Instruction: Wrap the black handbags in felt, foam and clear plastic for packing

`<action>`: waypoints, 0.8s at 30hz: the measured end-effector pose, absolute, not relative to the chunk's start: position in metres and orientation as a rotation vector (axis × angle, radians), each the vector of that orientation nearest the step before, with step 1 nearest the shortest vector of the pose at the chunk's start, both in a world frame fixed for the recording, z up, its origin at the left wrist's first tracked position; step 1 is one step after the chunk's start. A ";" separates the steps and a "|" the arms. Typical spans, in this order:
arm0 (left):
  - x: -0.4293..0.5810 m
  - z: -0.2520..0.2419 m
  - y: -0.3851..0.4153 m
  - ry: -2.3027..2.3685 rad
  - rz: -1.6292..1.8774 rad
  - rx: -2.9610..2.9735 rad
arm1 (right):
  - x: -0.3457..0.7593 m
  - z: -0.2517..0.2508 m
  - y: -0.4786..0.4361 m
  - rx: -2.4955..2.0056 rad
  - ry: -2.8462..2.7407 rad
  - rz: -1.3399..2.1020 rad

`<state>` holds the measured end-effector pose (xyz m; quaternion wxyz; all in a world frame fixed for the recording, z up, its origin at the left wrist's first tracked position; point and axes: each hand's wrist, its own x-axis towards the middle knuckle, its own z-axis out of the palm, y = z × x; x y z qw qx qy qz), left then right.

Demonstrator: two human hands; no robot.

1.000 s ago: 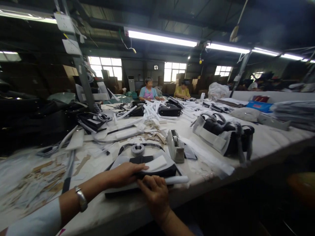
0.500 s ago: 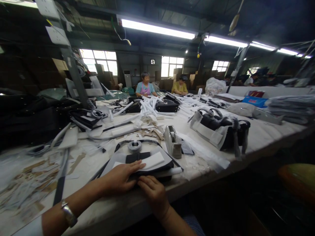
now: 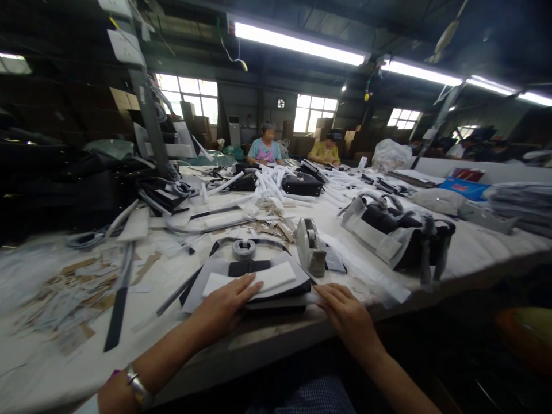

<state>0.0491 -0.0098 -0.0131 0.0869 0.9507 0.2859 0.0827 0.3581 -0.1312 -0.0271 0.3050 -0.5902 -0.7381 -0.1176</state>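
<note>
A black handbag (image 3: 276,311) lies flat at the table's front edge, with a pale wrapping sheet and a white foam sheet (image 3: 276,276) on top. My left hand (image 3: 230,299) rests on the foam sheet with fingers laid flat, holding it down against the bag. At the bag's right end is my right hand (image 3: 347,313), its fingers stretched out beside the end of a white roll (image 3: 308,298); its thumb is mostly hidden. A wrapped ring-shaped handle part (image 3: 244,249) sits just behind the bag's upper edge. Close behind on the right stands a tape dispenser (image 3: 310,247).
Paper scraps (image 3: 71,299) are heaped at left. Another partly wrapped bag (image 3: 397,230) stands at right. White foam tubes (image 3: 271,184) pile up mid-table. Two people sit across the table (image 3: 478,253), and a metal post (image 3: 149,121) rises at left.
My right hand has moved right, from beside my left hand at the bag's front to its right end. My left hand stays on the foam sheet. The view has shifted slightly left.
</note>
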 end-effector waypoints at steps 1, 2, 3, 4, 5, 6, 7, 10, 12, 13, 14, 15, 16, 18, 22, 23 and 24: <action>0.049 -0.014 -0.010 0.854 0.254 2.830 | 0.363 -0.026 -0.130 -1.576 -2.012 -0.288; 0.049 -0.015 -0.009 0.860 0.259 2.828 | 0.366 -0.025 -0.129 -1.584 -2.066 -0.270; 0.049 -0.016 -0.009 0.867 0.262 2.826 | 0.368 -0.024 -0.128 -1.594 -2.112 -0.261; 0.049 -0.017 -0.009 0.871 0.263 2.827 | 0.370 -0.022 -0.126 -1.606 -2.148 -0.262; 0.049 -0.017 -0.008 0.874 0.262 2.829 | 0.371 -0.020 -0.125 -1.618 -2.178 -0.265; 0.049 -0.018 -0.008 0.876 0.264 2.834 | 0.372 -0.018 -0.124 -1.627 -2.201 -0.268; 0.048 -0.019 -0.008 0.872 0.266 2.840 | 0.373 -0.016 -0.124 -1.637 -2.221 -0.263; 0.048 -0.023 -0.006 0.852 0.281 2.860 | 0.376 -0.009 -0.125 -1.674 -2.271 -0.213; 0.047 -0.026 -0.004 0.848 0.288 2.864 | 0.376 -0.006 -0.127 -1.708 -2.298 -0.154; 0.047 -0.027 -0.004 0.854 0.293 2.861 | 0.375 -0.006 -0.128 -1.730 -2.304 -0.120; 0.047 -0.028 -0.004 0.864 0.299 2.857 | 0.374 -0.006 -0.128 -1.753 -2.302 -0.089; 0.047 -0.028 -0.003 0.872 0.303 2.853 | 0.373 -0.007 -0.129 -1.777 -2.292 -0.065; 0.047 -0.028 -0.003 0.879 0.307 2.850 | 0.372 -0.008 -0.129 -1.802 -2.271 -0.050; 0.046 -0.028 -0.003 0.890 0.306 2.851 | 0.368 -0.012 -0.128 -1.836 -2.206 -0.033; 0.045 -0.031 -0.003 0.899 0.307 2.867 | 0.358 -0.022 -0.124 -1.786 -1.961 0.090; 0.045 -0.032 -0.003 0.896 0.310 2.870 | 0.356 -0.024 -0.123 -1.751 -1.885 0.134; 0.045 -0.033 -0.002 0.893 0.313 2.873 | 0.353 -0.026 -0.122 -1.718 -1.806 0.179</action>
